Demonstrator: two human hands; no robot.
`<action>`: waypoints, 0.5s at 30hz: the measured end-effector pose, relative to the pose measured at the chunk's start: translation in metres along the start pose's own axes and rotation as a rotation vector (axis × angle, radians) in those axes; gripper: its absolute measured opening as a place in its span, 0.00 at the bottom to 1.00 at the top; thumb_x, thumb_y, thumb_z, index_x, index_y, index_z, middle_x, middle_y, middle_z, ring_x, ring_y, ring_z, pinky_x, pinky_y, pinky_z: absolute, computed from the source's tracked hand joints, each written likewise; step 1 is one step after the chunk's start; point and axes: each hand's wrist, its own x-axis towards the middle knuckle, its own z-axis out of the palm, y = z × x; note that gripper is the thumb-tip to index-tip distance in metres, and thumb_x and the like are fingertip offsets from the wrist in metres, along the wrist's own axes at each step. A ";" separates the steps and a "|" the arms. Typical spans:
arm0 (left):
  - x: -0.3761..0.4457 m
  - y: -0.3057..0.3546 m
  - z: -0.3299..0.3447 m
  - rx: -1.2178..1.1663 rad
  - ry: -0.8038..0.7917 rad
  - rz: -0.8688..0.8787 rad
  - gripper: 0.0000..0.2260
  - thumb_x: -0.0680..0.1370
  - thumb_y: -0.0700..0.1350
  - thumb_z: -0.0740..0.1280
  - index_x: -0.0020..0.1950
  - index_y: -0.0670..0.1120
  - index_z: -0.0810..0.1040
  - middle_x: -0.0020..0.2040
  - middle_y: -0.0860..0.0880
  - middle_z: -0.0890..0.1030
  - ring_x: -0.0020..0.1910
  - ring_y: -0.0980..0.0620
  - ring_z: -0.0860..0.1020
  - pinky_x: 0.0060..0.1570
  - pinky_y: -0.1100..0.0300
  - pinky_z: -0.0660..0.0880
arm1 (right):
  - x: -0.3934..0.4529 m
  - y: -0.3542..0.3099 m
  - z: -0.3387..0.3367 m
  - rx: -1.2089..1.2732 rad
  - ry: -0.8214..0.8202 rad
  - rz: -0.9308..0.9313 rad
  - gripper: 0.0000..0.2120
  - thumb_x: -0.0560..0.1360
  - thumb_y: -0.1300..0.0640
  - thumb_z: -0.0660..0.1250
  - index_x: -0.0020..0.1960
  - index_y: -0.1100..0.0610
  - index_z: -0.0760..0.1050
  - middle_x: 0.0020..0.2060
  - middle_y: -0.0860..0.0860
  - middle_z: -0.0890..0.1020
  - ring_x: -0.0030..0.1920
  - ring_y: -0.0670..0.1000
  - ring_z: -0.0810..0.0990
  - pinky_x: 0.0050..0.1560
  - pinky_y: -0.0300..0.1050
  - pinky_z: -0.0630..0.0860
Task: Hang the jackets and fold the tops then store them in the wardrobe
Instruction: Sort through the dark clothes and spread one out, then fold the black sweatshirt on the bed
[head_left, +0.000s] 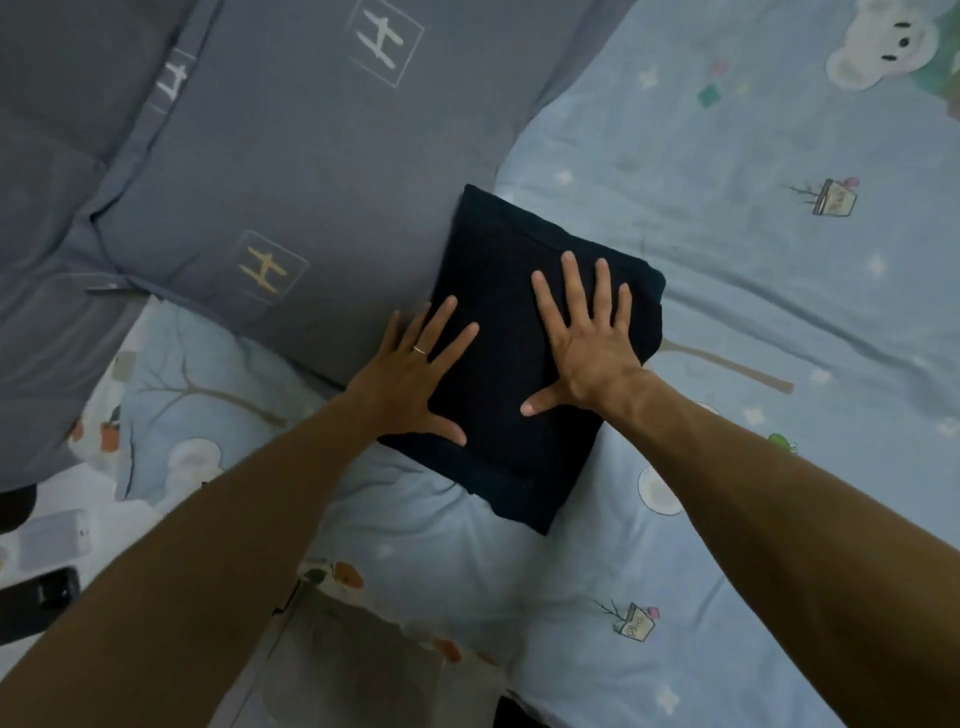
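A dark navy top (498, 291), folded into a thick rectangle, lies on the light blue bedsheet (753, 291) in the middle of the view. My left hand (410, 374), with a ring on one finger, lies flat on the fold's left edge with fingers spread. My right hand (587, 338) presses flat on the fold's right half, fingers apart. Neither hand grips the cloth. No jackets or wardrobe are in sight.
A grey-blue pillow (291, 171) with "H" marks lies against the top's left side, and a second grey pillow (47, 218) sits further left. A patterned pillow (208, 395) rests under my left forearm. Dark objects (36, 603) lie at the lower left edge.
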 end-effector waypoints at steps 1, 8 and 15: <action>0.002 -0.002 0.003 -0.012 0.023 0.022 0.58 0.60 0.84 0.49 0.76 0.53 0.26 0.76 0.43 0.26 0.78 0.37 0.37 0.72 0.36 0.38 | 0.001 0.002 0.002 0.007 0.008 -0.014 0.74 0.54 0.25 0.73 0.76 0.50 0.24 0.74 0.58 0.26 0.74 0.68 0.27 0.69 0.69 0.31; -0.015 0.023 -0.019 0.088 -0.037 -0.131 0.57 0.64 0.80 0.57 0.74 0.55 0.23 0.76 0.43 0.27 0.78 0.34 0.39 0.71 0.31 0.42 | -0.014 -0.014 -0.014 -0.056 -0.027 0.064 0.70 0.60 0.29 0.73 0.76 0.51 0.24 0.74 0.59 0.26 0.74 0.66 0.26 0.70 0.68 0.31; -0.059 0.097 -0.076 -0.525 0.313 -0.313 0.25 0.80 0.48 0.68 0.76 0.49 0.68 0.75 0.44 0.67 0.72 0.44 0.67 0.71 0.46 0.63 | -0.116 -0.013 -0.052 0.480 0.075 0.047 0.25 0.78 0.57 0.67 0.74 0.59 0.66 0.73 0.58 0.68 0.72 0.59 0.67 0.70 0.51 0.67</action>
